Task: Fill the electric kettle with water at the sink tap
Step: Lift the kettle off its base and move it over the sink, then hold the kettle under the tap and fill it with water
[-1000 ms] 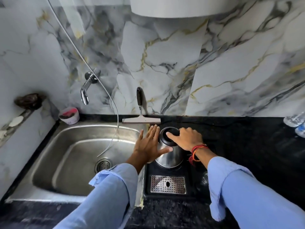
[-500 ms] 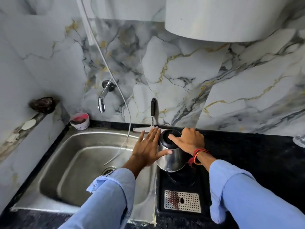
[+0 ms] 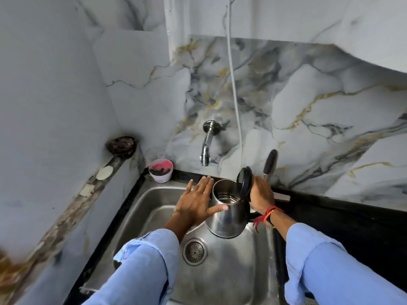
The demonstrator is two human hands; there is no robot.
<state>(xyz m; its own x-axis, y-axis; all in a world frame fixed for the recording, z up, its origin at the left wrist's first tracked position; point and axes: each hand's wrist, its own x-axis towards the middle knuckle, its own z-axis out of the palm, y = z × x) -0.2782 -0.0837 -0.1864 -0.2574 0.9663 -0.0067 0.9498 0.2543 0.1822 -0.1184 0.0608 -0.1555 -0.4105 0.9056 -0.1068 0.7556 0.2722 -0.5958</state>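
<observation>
A steel electric kettle (image 3: 226,219) hangs above the steel sink (image 3: 231,269), tilted, with its black lid (image 3: 244,181) standing open. My right hand (image 3: 261,194) grips the kettle's handle on the right side. Flat against the kettle's left wall lies my left hand (image 3: 196,203), fingers spread, thumb on the steel. The chrome tap (image 3: 207,146) sticks out of the marble wall, above and a little left of the kettle's mouth. No water runs from it. The kettle's inside looks empty.
A thin white hose (image 3: 234,89) hangs down the wall right of the tap. A pink-topped cup (image 3: 160,170) sits at the sink's back left corner. A black-handled squeegee (image 3: 270,161) leans on the wall behind the kettle. A dark countertop (image 3: 343,219) lies right; the drain (image 3: 195,252) is below.
The kettle has come off its black base and moved left over the sink. Its lid, shut before, now stands open. Both hands travelled with it.
</observation>
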